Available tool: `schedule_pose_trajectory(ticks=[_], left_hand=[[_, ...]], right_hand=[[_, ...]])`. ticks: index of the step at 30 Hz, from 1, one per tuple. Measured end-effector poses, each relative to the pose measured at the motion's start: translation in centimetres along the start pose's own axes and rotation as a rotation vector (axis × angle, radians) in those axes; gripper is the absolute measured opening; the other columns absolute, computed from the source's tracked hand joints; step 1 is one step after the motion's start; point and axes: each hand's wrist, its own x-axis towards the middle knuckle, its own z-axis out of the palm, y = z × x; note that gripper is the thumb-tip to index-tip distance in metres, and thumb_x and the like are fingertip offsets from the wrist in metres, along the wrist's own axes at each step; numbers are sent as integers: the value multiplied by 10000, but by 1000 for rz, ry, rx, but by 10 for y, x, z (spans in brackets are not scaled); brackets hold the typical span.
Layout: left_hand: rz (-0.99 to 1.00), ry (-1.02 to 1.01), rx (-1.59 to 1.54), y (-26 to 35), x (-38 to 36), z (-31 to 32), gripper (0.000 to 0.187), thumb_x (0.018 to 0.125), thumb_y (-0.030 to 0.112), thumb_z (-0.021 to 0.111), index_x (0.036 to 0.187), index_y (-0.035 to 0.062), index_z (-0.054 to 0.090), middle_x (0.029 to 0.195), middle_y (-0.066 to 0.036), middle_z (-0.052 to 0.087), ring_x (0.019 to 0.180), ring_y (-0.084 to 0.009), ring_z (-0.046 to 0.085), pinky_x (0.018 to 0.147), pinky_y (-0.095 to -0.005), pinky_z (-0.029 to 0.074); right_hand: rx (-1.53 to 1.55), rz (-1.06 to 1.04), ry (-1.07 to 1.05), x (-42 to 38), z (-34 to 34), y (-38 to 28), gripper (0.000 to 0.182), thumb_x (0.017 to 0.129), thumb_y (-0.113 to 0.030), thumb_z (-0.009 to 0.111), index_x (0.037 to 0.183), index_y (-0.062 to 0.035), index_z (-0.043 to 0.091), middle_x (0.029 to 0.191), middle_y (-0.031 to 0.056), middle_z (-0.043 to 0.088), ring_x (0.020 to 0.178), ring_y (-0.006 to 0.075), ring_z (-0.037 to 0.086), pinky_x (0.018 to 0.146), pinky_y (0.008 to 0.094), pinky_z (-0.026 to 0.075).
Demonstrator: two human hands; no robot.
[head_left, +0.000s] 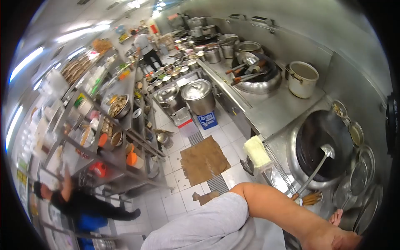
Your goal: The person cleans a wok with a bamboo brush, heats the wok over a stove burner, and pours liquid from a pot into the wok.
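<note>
My left arm, in a grey sleeve, reaches across the bottom to the lower right. My left hand (346, 241) is at the dark rim of the view, its fingers mostly hidden. Just behind that forearm show the bent fingers of what looks like my right hand (335, 217); what they hold is hidden. A thin handle of a wire strainer (359, 173) ends close to them. Above lies a large dark wok (310, 143) on the range, with a long-handled ladle (328, 151) resting in it. A bamboo brush (312, 198) lies near the ladle's grip.
A steel pot (303, 79) and a second wok (266, 81) with utensils stand farther along the range. A container with a pale yellow block (256, 152) sits at the near edge. Cardboard (204, 160) covers floor tiles. One person (83, 204) is left by shelves, another (146, 48) far back.
</note>
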Motion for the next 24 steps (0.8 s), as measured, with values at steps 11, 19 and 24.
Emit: schedule_pose_trajectory(ticks=[11,19,24], left_hand=[[-173,-5,-424,-27,-22,14,442,916,160,662,1250,-39,450,1122,-120,568,865,-182,597,689,-299,487],[-287,269,-461,-40,-23,44,384,907,134,655,1223,-25,506,1103,-100,606,852,-172,602,687,-293,485],[-655,-37,68,-29,-70,-10,188,871,144,650,964,-7,584,895,-83,630,785,-190,632,677,-302,518]], right_hand=[[-495,85,264,-198,34,52,489,1007,-197,463,1472,-171,315,663,-12,468,381,47,355,278,221,280],[-1344,-221,473,-217,3,82,438,970,-143,482,1407,-122,464,682,118,566,594,223,562,584,386,439],[-1505,-252,619,-217,16,86,465,941,-123,517,1402,-114,460,947,301,639,857,491,606,736,505,471]])
